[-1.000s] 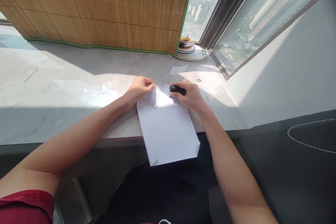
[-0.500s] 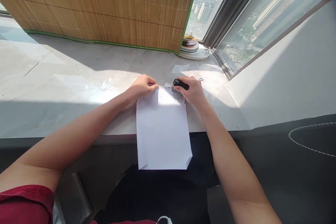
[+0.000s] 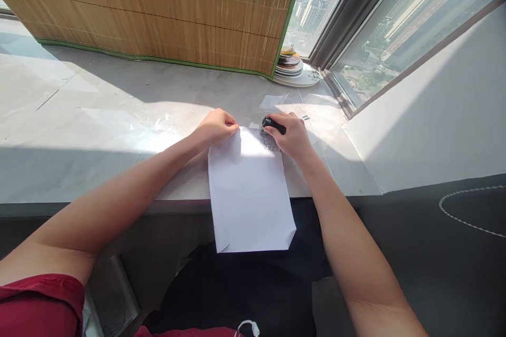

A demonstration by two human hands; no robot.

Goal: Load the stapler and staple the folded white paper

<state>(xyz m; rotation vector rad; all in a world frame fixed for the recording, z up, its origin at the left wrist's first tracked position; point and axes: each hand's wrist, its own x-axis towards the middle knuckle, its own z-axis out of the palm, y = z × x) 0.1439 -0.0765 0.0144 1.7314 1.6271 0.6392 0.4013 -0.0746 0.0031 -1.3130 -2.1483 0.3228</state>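
A white sheet of paper [image 3: 251, 197] lies over the front edge of the marble-look sill [image 3: 90, 176], its lower part hanging out above my lap and its bottom corners folded. My left hand [image 3: 219, 125] pinches the paper's top left corner. At the top right corner, my right hand [image 3: 291, 134] is closed round a small black tool [image 3: 274, 125]. Below the tool, a dark patterned patch [image 3: 269, 141] shows at the paper's corner; whether it is printed or a separate piece I cannot tell.
A bamboo blind [image 3: 158, 5] with green edging hangs behind the sill. Stacked plates [image 3: 294, 71] stand by the window frame [image 3: 343, 21]. A clear scrap [image 3: 272, 101] lies beyond my right hand, and a white cord [image 3: 448, 205] at the far right.
The paper's lower end has swung slightly to the right. Both hands keep their grips, and the whole view has shifted a little.
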